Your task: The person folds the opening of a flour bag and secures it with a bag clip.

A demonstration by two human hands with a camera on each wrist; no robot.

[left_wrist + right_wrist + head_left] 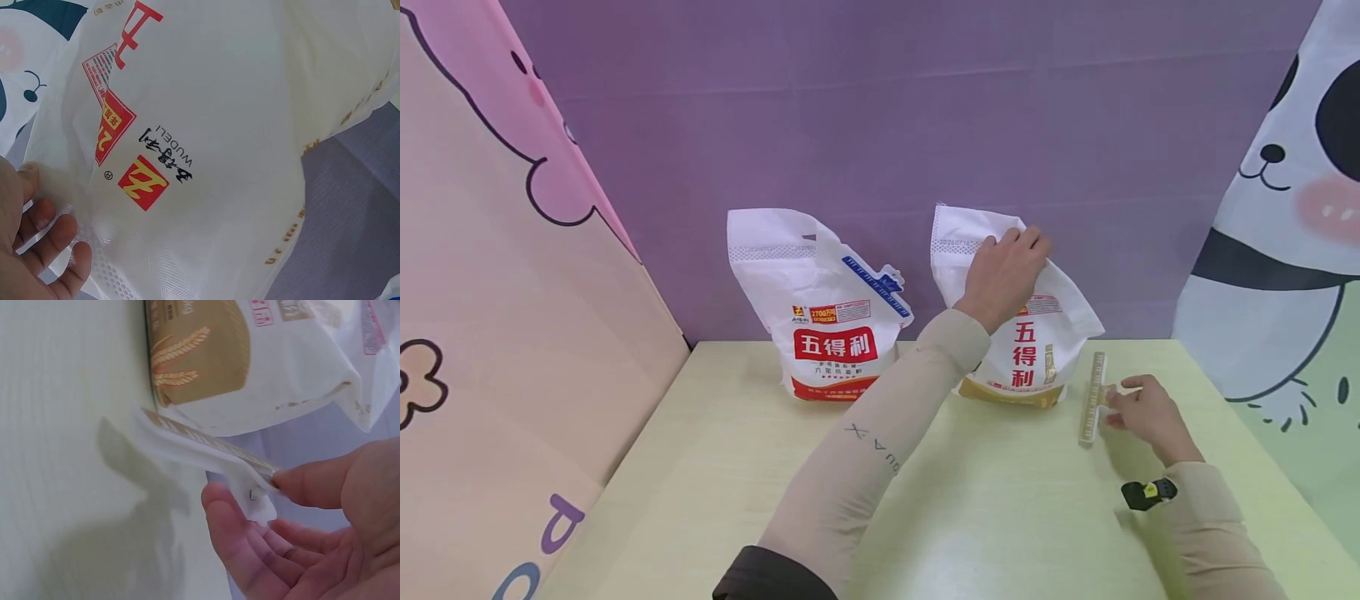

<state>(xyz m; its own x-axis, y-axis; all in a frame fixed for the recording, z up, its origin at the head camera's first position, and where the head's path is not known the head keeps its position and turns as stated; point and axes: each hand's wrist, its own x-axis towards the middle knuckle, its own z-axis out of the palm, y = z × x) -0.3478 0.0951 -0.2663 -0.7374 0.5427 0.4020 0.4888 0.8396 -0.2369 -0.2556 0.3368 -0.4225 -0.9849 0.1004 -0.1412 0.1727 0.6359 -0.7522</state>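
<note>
On the right of the head view a white flour bag point(1026, 346) with red lettering and a gold base stands on the table. The left hand point(1009, 273) grips its folded-over upper right edge; in the left wrist view the fingers point(53, 240) lie at the bag's edge. Just right of the bag, the right hand point(1150, 417) holds a long gold-and-white bag clip point(1093, 398) above the table. The right wrist view shows thumb and fingers pinching one end of this clip point(212, 450), its other end pointing toward the bag's base.
A second flour bag point(835, 292), with a red base, stands to the left; a blue bag clip point(877, 286) sits slanted across its upper right corner. Behind the pale table point(737, 475) hangs a purple cloth point(850, 125). Printed cartoon panels flank both sides.
</note>
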